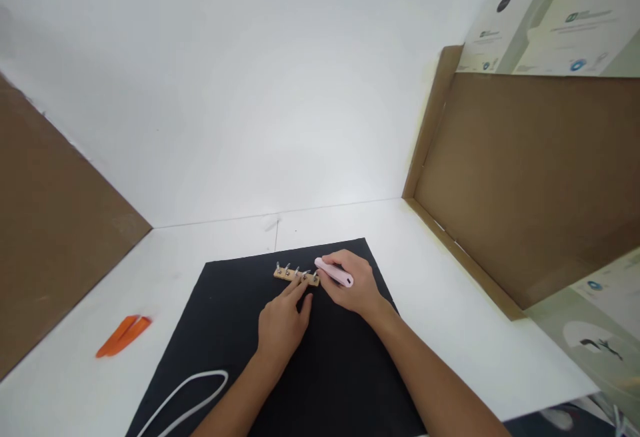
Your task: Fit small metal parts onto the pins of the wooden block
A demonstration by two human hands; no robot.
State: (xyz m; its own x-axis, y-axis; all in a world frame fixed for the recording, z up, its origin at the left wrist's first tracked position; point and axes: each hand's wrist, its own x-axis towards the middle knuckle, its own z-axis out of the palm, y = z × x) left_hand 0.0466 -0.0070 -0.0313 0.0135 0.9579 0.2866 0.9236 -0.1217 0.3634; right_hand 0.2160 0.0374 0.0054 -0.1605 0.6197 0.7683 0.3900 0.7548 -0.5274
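Note:
A small light-wood strip (283, 272) with several upright metal hooks lies on the black mat. My left hand (283, 322) is stretched toward it from the front, fingertips touching its near edge around the right half and thumb standing apart. Just right of the strip, my right hand (356, 283) is closed around a pale pink pen-shaped device (336, 272) with a dark slot in its near end. The device slants down to the left, its rounded far end close to the rightmost hook. Whether it touches the hook I cannot tell.
The black mat (225, 317) covers the middle of a white table (170, 270). An orange folded item (123, 335) lies at the left. A white cable (200, 375) loops over the mat's front left. Brown panels (525, 177) and a white wall (275, 90) enclose the table.

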